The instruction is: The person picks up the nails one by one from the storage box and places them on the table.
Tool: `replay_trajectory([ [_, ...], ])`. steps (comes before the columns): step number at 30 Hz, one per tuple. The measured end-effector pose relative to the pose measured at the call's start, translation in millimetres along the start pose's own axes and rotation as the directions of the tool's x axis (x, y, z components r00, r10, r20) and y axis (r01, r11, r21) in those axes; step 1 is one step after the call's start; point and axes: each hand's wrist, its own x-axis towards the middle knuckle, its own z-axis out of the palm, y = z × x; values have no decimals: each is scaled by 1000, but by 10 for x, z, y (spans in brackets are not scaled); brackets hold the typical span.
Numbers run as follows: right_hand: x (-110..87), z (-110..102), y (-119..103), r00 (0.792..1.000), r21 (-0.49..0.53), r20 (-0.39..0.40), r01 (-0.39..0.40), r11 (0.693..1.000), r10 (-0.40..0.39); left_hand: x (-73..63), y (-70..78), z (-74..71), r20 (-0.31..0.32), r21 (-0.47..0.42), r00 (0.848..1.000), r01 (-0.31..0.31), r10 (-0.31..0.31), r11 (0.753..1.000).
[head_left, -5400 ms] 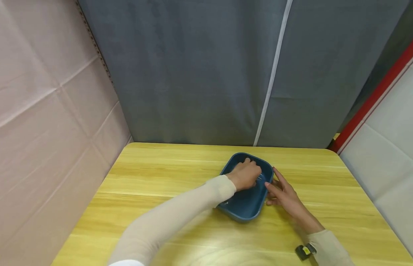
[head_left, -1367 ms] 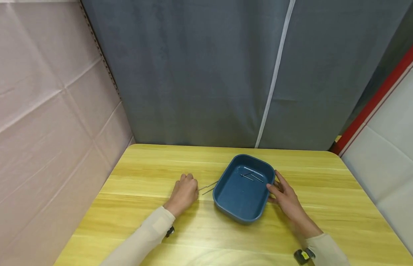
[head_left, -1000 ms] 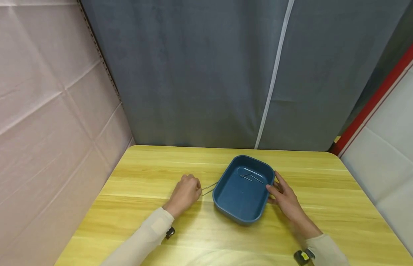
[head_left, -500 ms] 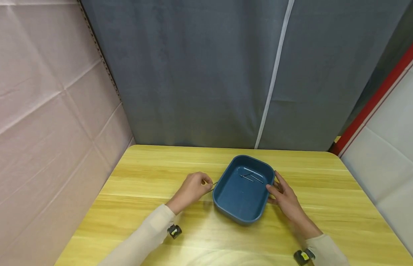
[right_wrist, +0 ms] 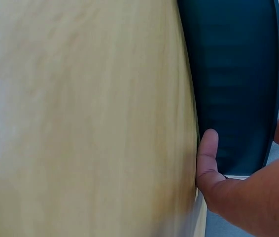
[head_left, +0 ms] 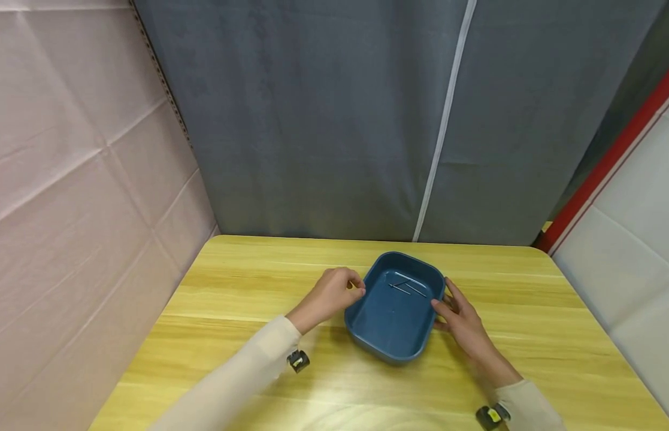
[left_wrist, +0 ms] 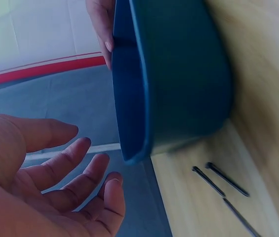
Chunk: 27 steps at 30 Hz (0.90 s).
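A blue plastic bin [head_left: 390, 329] sits on the wooden table with several thin nails [head_left: 401, 289] lying near its far end. My left hand [head_left: 333, 294] hovers by the bin's left rim; in the left wrist view its fingers are loosely bent, spread and hold nothing. On the table beside the bin, the left wrist view shows three more dark nails [left_wrist: 227, 179] lined up close together; the left hand hides them in the head view. My right hand [head_left: 463, 320] holds the bin's right side, thumb at the rim and fingers against the outer wall.
The wooden table [head_left: 232, 281] ends at a grey curtain [head_left: 323, 120] behind. Pale panels stand on both sides, the right one edged with a red strip [head_left: 609, 161]. A small black camera [head_left: 298, 361] hangs from the left wrist.
Earlier the left hand reached inside the bin, then laid nails on the table left of it. It has since let go and moved right to the rim. The right hand keeps its hold.
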Motion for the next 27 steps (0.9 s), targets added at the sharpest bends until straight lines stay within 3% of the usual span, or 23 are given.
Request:
replay_trajectory([
  [10,9,-10,23,999,18,17,29,999,-30,202,209,81,57,24,998,-22,21,999],
  [17,15,-8,22,1000,17,13,28,999,-28,283,251,151,80,43,996,-33,29,999],
  [27,17,-15,24,999,18,22,30,999,-30,386,308,232,114,150,991,-83,66,985],
])
